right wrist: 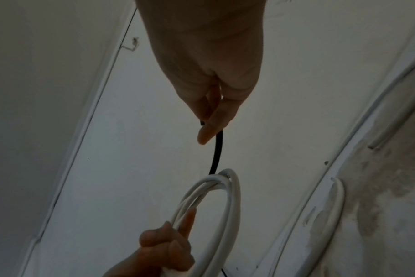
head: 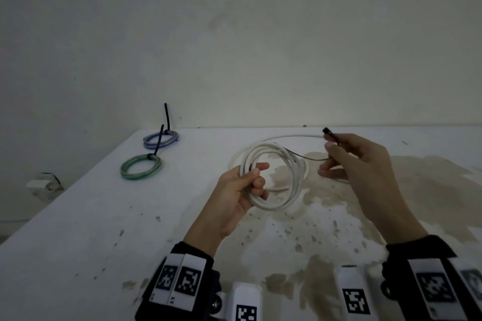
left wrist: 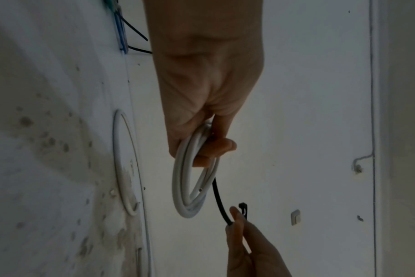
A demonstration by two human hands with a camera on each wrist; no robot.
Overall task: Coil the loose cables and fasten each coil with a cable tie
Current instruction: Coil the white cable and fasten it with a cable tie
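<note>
Left hand (head: 240,187) grip clenched round white cable coil (head: 273,177), right hand (head: 357,161) grip pinching black cable tie (head: 330,134) just beside the coil, above stained bench (head: 104,229)

Two hands: left hand (head: 238,190) and right hand (head: 357,161). Three coils in total: one white coil (head: 273,177), one green coil (head: 140,167), one blue coil (head: 161,139). One more white cable (head: 292,137) lying loose on the table (head: 78,229). Three black cable ties: one loose cable tie (head: 313,157), one on the green coil, one on the blue coil. One table. Four wrist bands with printed markers, two on each wrist.
</note>
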